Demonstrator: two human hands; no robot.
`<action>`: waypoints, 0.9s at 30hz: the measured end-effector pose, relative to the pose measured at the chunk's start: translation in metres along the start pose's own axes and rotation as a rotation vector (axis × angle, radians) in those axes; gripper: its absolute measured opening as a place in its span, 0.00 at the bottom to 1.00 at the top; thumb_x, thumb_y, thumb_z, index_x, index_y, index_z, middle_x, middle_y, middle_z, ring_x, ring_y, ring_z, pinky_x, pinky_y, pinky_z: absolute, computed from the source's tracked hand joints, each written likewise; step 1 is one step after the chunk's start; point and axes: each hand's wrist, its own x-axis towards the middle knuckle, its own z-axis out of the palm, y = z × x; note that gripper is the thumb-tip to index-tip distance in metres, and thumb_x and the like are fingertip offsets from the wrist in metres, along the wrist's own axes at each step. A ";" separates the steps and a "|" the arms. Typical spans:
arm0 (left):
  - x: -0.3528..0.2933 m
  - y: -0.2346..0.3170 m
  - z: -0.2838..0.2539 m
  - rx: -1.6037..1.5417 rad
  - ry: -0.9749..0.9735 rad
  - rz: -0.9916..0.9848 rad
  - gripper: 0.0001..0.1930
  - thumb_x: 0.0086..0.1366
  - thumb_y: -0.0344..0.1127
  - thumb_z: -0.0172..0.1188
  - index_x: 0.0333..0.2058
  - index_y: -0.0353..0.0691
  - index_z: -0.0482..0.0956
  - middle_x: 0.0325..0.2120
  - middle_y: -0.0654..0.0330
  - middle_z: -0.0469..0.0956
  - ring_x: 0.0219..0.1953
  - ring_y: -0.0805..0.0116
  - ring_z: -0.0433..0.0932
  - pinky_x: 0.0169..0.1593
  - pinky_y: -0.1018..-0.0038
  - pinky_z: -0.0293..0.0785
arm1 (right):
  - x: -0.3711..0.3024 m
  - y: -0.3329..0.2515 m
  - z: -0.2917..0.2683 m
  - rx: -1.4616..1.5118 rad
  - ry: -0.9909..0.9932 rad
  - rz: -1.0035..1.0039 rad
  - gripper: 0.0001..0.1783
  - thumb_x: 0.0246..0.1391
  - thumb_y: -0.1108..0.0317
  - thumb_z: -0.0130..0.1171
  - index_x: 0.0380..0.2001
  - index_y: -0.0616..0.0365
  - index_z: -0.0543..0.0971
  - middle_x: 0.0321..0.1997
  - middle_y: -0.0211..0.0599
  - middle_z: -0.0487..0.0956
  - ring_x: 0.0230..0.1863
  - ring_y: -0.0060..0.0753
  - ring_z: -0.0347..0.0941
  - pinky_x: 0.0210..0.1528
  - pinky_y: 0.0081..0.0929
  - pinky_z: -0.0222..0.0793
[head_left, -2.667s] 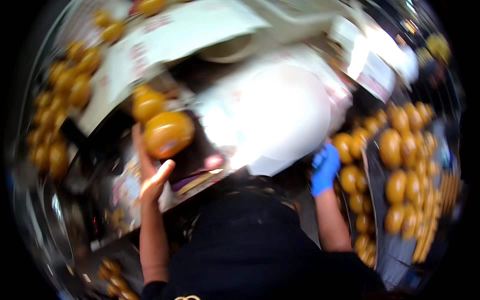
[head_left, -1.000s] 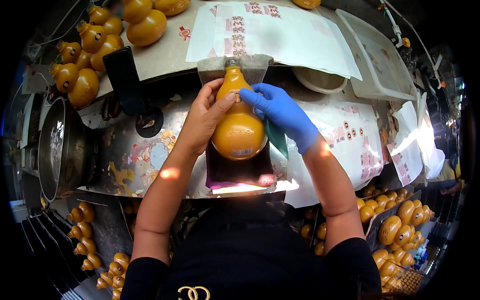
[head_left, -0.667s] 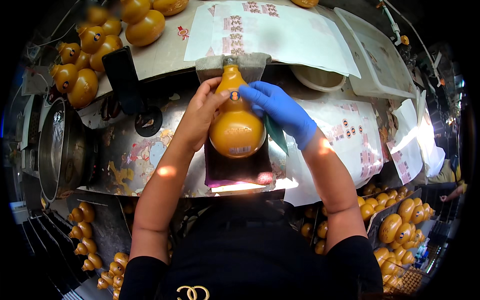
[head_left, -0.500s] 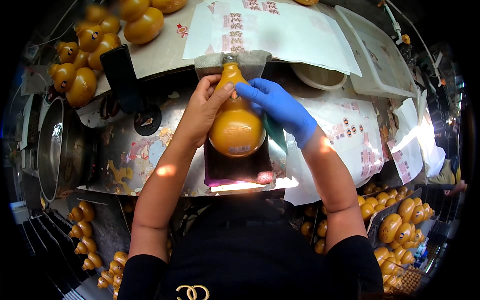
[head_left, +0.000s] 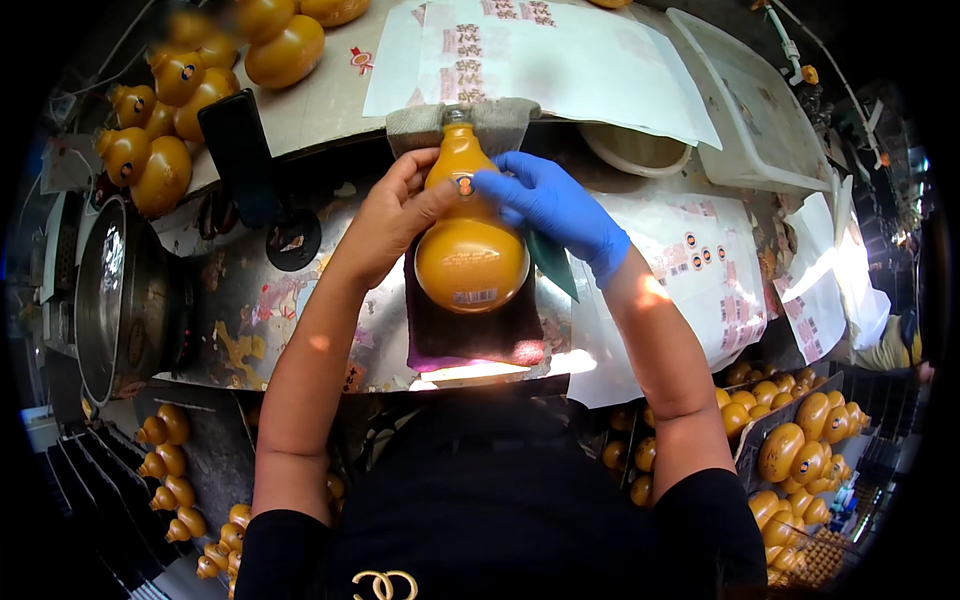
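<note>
A glossy yellow-brown gourd-shaped bottle [head_left: 472, 262] lies with its neck pointing away from me and its round base toward me. Around its waist sits my bare left hand [head_left: 405, 210], thumb beside a small round dark-and-orange label [head_left: 465, 186]. My right hand [head_left: 560, 208], in a blue glove, grips the other side, its thumb reaching toward that label. Below the gloved palm a green pointed flat piece [head_left: 550, 263] sticks out; whether the hand holds it is hidden. A grey cloth-covered rest [head_left: 415, 122] supports the neck, and a dark folded cloth [head_left: 472, 338] lies under the base.
Printed label sheets [head_left: 560, 75] cover the raised board, and another sheet [head_left: 665, 290] lies right. A phone [head_left: 240, 150] on a stand, a metal basin [head_left: 105, 300] and several gourd bottles [head_left: 160, 175] are left. A clear plastic bin [head_left: 755, 120] stands far right, a white bowl [head_left: 640, 150] nearer.
My left thumb has moved back from the front of the bottle, and the round label now shows between my two thumbs. Bottle and right hand have barely shifted.
</note>
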 end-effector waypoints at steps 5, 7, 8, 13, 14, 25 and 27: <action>0.002 -0.005 -0.003 0.011 -0.020 0.060 0.28 0.63 0.37 0.61 0.56 0.31 0.60 0.50 0.52 0.71 0.52 0.68 0.72 0.55 0.74 0.69 | 0.002 0.005 0.000 -0.100 0.026 -0.006 0.33 0.47 0.44 0.66 0.40 0.66 0.76 0.24 0.28 0.73 0.27 0.16 0.67 0.31 0.16 0.65; 0.003 -0.008 -0.005 -0.009 -0.034 0.073 0.28 0.63 0.36 0.61 0.56 0.31 0.60 0.50 0.52 0.71 0.52 0.67 0.72 0.55 0.74 0.69 | 0.001 0.005 0.001 -0.069 0.016 -0.008 0.32 0.47 0.45 0.66 0.40 0.66 0.76 0.24 0.28 0.73 0.27 0.15 0.66 0.31 0.16 0.65; 0.004 -0.011 -0.007 -0.016 -0.040 0.080 0.28 0.63 0.36 0.61 0.56 0.31 0.60 0.50 0.52 0.71 0.53 0.67 0.72 0.55 0.74 0.69 | 0.001 0.004 0.002 -0.047 0.013 -0.011 0.32 0.47 0.45 0.66 0.41 0.66 0.75 0.23 0.27 0.73 0.26 0.15 0.66 0.31 0.15 0.65; 0.004 -0.016 -0.008 -0.060 -0.050 0.084 0.28 0.64 0.40 0.59 0.57 0.32 0.60 0.50 0.52 0.71 0.53 0.68 0.71 0.56 0.74 0.68 | 0.000 0.005 0.003 0.033 -0.008 -0.004 0.32 0.49 0.45 0.65 0.42 0.65 0.75 0.25 0.28 0.73 0.28 0.15 0.66 0.33 0.15 0.65; 0.005 -0.019 -0.008 -0.104 -0.058 0.067 0.29 0.65 0.42 0.59 0.57 0.32 0.59 0.50 0.53 0.71 0.53 0.68 0.71 0.56 0.74 0.68 | 0.000 0.007 0.003 0.089 -0.024 -0.011 0.32 0.50 0.44 0.64 0.41 0.65 0.75 0.26 0.29 0.74 0.29 0.15 0.67 0.34 0.15 0.65; 0.006 -0.016 0.016 -0.123 0.082 0.033 0.26 0.69 0.49 0.51 0.55 0.35 0.59 0.43 0.58 0.71 0.46 0.74 0.70 0.50 0.78 0.68 | 0.002 -0.002 0.006 -0.026 -0.008 0.060 0.35 0.52 0.38 0.58 0.40 0.64 0.75 0.33 0.34 0.73 0.32 0.21 0.67 0.37 0.20 0.66; 0.005 -0.016 0.018 -0.148 0.083 0.040 0.26 0.69 0.49 0.50 0.55 0.35 0.59 0.44 0.57 0.71 0.47 0.73 0.70 0.51 0.77 0.68 | 0.001 -0.003 0.006 0.012 -0.017 0.055 0.35 0.52 0.38 0.58 0.40 0.65 0.74 0.33 0.34 0.73 0.33 0.21 0.67 0.38 0.19 0.65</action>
